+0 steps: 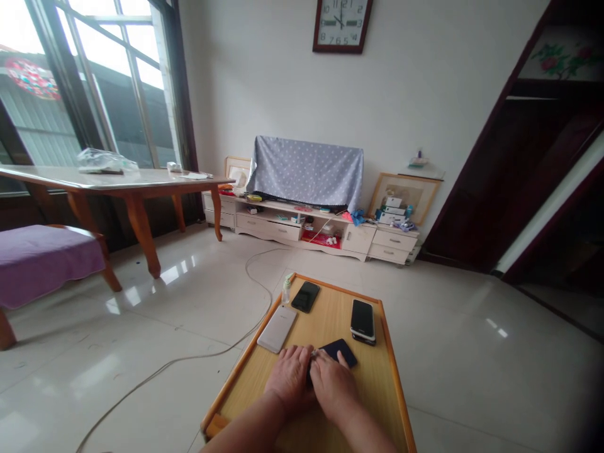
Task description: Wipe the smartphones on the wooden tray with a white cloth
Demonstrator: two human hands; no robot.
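My left hand (289, 379) and my right hand (334, 381) meet low over the small wooden table, fingers bent and closed. A small pale bit (315, 353) shows between the fingertips; what it is I cannot make out. Something dark shows between the palms, mostly covered. A dark blue, flat phone-like thing (348, 353) sticks out beyond my right fingers, partly hidden by them. Left of my left hand lies a silver phone (278, 328), back side up. Further off are a black phone (306, 296) and a small clear bottle (286, 290) with a pale green top.
Stacked phones (363, 319) lie near the right rim of the wooden table (395, 377). A cable (179, 359) runs across the tiled floor on the left. Beyond stands a low white cabinet (267, 226) under a cloth-covered shape (306, 170). A larger table (117, 179) stands left.
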